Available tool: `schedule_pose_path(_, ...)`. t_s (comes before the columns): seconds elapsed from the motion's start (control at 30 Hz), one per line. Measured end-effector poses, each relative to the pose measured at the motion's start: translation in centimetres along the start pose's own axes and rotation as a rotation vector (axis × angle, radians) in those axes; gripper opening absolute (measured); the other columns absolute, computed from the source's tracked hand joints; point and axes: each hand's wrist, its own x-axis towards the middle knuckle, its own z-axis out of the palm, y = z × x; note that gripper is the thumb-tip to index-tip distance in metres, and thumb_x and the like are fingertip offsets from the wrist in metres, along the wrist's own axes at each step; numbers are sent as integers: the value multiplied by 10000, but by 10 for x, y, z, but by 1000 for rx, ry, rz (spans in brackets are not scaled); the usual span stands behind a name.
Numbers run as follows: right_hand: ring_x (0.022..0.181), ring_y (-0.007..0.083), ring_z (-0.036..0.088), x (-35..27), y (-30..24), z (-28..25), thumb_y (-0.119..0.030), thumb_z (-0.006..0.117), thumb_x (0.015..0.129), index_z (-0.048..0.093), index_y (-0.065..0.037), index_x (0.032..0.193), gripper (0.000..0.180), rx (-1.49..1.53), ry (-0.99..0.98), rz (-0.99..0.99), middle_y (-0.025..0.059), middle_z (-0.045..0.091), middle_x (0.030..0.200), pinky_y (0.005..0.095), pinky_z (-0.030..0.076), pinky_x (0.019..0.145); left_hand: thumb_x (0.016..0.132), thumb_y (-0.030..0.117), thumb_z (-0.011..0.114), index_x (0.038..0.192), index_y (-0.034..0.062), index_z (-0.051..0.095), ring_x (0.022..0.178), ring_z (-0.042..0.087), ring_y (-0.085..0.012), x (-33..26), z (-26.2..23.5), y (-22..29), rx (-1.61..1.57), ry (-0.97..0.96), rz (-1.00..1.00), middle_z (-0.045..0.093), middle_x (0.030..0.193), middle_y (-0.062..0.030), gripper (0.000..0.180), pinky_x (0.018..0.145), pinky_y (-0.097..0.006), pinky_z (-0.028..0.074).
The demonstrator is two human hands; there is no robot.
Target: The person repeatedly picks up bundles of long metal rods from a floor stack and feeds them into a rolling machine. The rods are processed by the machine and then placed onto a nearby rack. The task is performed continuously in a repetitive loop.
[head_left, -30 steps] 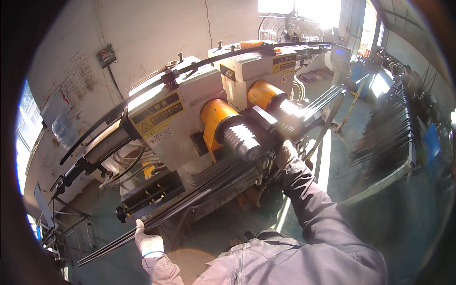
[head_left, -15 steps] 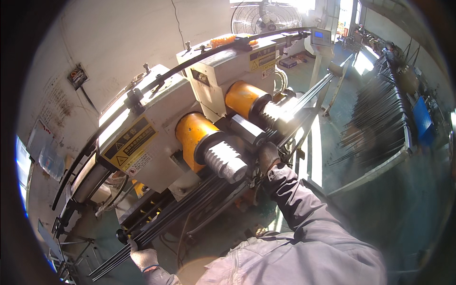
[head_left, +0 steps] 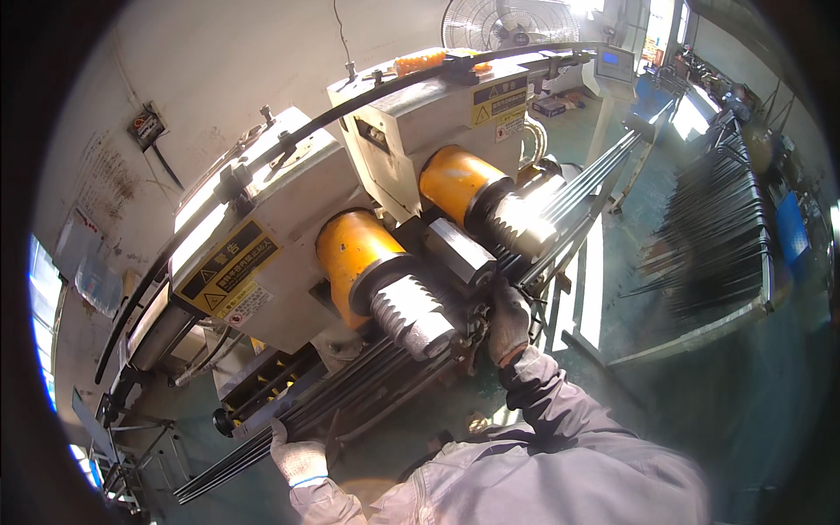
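Note:
Long dark metal rods (head_left: pixel 350 382) run in a bundle along the front of a threading or rolling machine with two orange roller housings. My left hand (head_left: pixel 297 457), in a pale knit glove, is at the near-left part of the bundle; its thumb lies over the rods and the other fingers curl out of sight beneath. My right hand (head_left: pixel 509 325), in a darker, dirty glove, reaches to the rods beside the grey hexagonal block (head_left: pixel 459 249). Its fingers are mostly hidden among the metal fittings there. Just left of it sits the lower ridged roller (head_left: pixel 411 315).
The upper roller (head_left: pixel 522 223) gleams in sunlight. A black hose (head_left: pixel 350 107) arches over the machine. To the right, a rack (head_left: pixel 713 337) carries many thin dark rods. A control box (head_left: pixel 615 63) and a fan (head_left: pixel 512 24) stand at the back.
My left hand has moved right and upward along the rods, away from the round black knob. My right hand has shifted slightly right and down. The whole view has also shifted a little.

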Motion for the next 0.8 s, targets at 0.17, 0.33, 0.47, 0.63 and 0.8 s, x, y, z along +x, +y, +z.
schedule_pose_path(0.17,899,181,706,-28,10,-75,-406,624,1172,750,11,1239,440,-562,179,-127,79,784,1012,374,568,854,1140,283,669,1310,8,761,1232,746,-306,-10,-14,34,159,72,333,797,1295,-129,336,1164,-507,580)
schedule_pose_path(0.33,931,179,719,-53,18,-145,-475,626,1154,767,25,1166,520,-537,98,109,101,795,1035,335,562,873,1121,283,704,1297,0,758,1201,749,-308,-16,7,9,30,150,257,801,1272,-138,337,1151,-517,579)
schedule_pose_path(0.47,835,167,650,-57,40,-162,-363,690,1101,759,23,1057,395,-534,-4,178,96,764,945,330,499,796,1114,332,726,1311,37,774,1137,753,-276,-21,18,-31,-15,167,120,806,1223,-129,358,1068,-467,595)
schedule_pose_path(0.63,642,92,554,-48,94,-189,-412,742,1070,745,-54,940,381,-812,-247,0,27,699,784,268,397,605,1070,459,785,1153,99,791,603,557,-122,-20,-10,-27,159,-55,-183,753,870,-19,370,633,-278,504)
schedule_pose_path(0.8,549,99,533,-50,117,-256,-408,755,1055,718,-83,901,362,-559,-126,517,15,673,721,272,355,507,1136,364,687,1230,13,737,1046,749,-277,-28,-22,10,-27,294,-54,797,1214,-107,367,950,-402,615)
